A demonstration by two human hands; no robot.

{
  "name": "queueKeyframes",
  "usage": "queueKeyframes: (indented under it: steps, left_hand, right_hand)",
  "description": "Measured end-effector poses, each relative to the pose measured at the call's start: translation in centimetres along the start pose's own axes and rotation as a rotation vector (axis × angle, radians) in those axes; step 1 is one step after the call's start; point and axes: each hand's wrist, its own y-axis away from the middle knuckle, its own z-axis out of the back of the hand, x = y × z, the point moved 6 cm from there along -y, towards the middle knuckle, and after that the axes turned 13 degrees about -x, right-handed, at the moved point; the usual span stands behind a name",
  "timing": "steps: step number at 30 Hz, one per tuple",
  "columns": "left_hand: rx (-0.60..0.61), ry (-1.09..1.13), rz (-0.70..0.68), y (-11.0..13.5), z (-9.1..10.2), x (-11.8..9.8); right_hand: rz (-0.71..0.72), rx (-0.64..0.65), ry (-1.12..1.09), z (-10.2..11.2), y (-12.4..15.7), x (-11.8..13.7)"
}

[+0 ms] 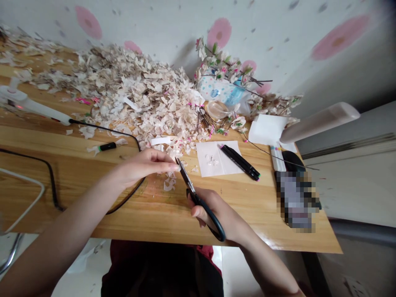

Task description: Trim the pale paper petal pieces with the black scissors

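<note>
Your right hand point(210, 210) is clenched around black-handled scissors point(187, 181), fingers through the glossy looped grip, with the thin dark blades angled toward the upper left. Their tips sit just beside the fingertips point(173, 166) of your left hand point(145, 166), which are pressed together; whether they pinch anything is too small to tell.

Just below the blades, in the middle of the frame, lie pale cut petal scraps point(169, 183), thin, papery and curled, on the varnished wooden table point(77, 165). A huge heap of similar cream, pink-tinged petals point(133, 95) spreads across the upper left. To the right lie a white paper sheet point(207, 163) dotted with small scraps and two black marker pens point(239, 161). Further up, artificial blossom sprigs point(222, 68) with green leaves and thin dark wire stems rest against the wall, and a white glue gun point(31, 105) trails its black cord at the left edge.
</note>
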Motion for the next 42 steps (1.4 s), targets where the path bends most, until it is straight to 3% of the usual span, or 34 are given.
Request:
queueKeyframes:
  steps: [9, 19, 25, 42]
  left_hand:
    - [0.043, -0.008, 0.015, 0.1, -0.4, 0.0]
    - [0.011, -0.038, -0.040, 0.0, 0.0, -0.3]
    - [0.088, -0.111, -0.001, 0.0, 0.0, -0.3]
    - [0.052, -0.122, -0.022, -0.3, 0.6, -0.3]
  right_hand:
    - [0.004, -0.021, -0.033, 0.2, -0.2, 0.0]
    - [-0.060, -0.032, -0.061, 0.3, -0.1, -0.5]
    - [-0.102, -0.012, -0.052, 0.2, 0.0, -0.6]
    - [-0.107, -0.023, -0.022, 0.3, 0.0, -0.5]
